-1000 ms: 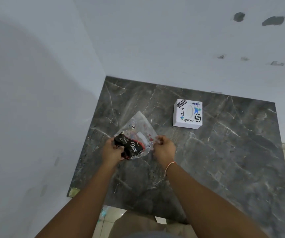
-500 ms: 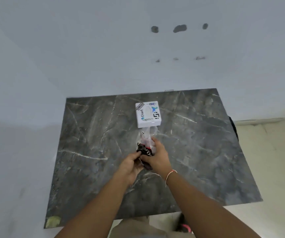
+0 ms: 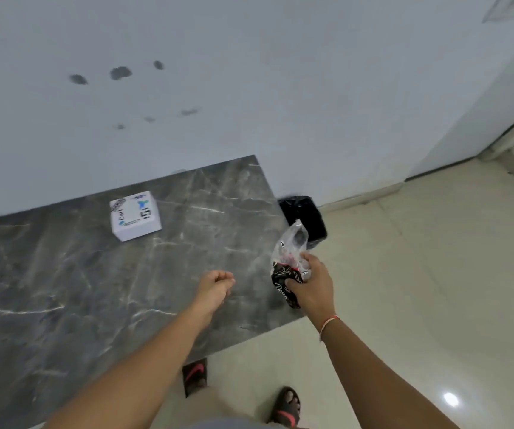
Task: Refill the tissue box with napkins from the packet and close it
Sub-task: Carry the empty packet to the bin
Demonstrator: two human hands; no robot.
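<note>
The white tissue box (image 3: pixel 135 215), closed and covered with stickers, sits at the back of the dark marble table (image 3: pixel 63 289). A crumpled clear plastic packet (image 3: pixel 288 264) with black and red print hangs over the table's right edge, gripped in my right hand (image 3: pixel 310 286). My left hand (image 3: pixel 215 287) hovers over the table near its front right part, fingers loosely curled with nothing in them. Whether any napkins are inside the packet is not visible.
A black bin (image 3: pixel 303 219) lined with a black bag stands on the floor right of the table, just beyond the packet. White walls rise behind the table. My feet in sandals (image 3: pixel 283 407) stand on the pale tiled floor (image 3: pixel 420 289).
My left hand let go of the packet. My right hand carried it from the table's middle to the right edge, toward the bin. The view swung right.
</note>
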